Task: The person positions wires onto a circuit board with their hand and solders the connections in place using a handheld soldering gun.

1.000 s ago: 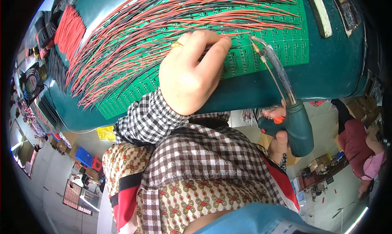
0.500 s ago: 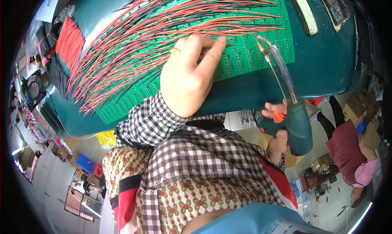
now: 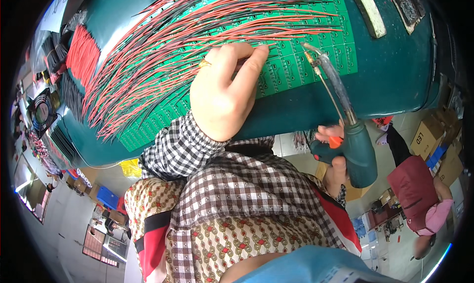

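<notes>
Two hands: left hand [image 3: 224, 93] presses wires [image 3: 163, 41], right hand [image 3: 332, 152] grips soldering gun [image 3: 353, 140]

Bright, even daylight fills my view; I see soft glare on the teal tabletop [image 3: 395, 85] and faint shadows under the hands. Fisheye distortion bends all edges, a black vignette rings the frame, and the rim blurs slightly.

This is an electronics assembly workshop. A teal workbench [image 3: 395, 80] carries a green panel of circuit boards [image 3: 296, 60] fringed with many red and black wires [image 3: 197, 36], and a soldering gun [image 3: 353, 140] (teal, pistol-gripped) hangs at the bench's near edge. Bundled spare wires [image 3: 81, 56] and a small fan [image 3: 42, 110] sit at its left end. Cardboard boxes [image 3: 427, 135] and another worker [image 3: 419, 194] fill the floor beyond.
</notes>
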Tool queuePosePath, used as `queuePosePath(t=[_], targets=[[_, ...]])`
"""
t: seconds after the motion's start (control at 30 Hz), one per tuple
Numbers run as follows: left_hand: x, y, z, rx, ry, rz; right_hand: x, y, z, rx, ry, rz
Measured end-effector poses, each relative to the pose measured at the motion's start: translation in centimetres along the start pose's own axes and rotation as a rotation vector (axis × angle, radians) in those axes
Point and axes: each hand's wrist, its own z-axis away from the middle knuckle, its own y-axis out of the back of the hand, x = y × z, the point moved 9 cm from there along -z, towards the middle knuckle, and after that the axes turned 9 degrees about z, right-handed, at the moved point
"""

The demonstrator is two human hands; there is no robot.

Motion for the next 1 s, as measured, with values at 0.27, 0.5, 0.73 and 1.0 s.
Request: queuePosePath(t=[0.27, 0.5, 0.73, 1.0], targets=[[0.0, 0.1, 0.0, 0.046, -0.001, 0.014, 0.2, -0.7, -0.1, -0.065, 0.036, -0.093], [-0.1, 0.0, 0.2, 0.035, 0.019, 0.008, 0.1, -0.9, -0.5, -0.006, 0.033, -0.048], [-0.1, -0.1, 0.1, 0.053, 0.006, 0.005, 0.5, -0.5, -0.8, -0.018, 0.07, -0.117], [-0.1, -0.2, 0.0, 0.041, 0.0, 0.019, 0.3, -0.6, -0.7, -0.142, 0.022, 0.041]])
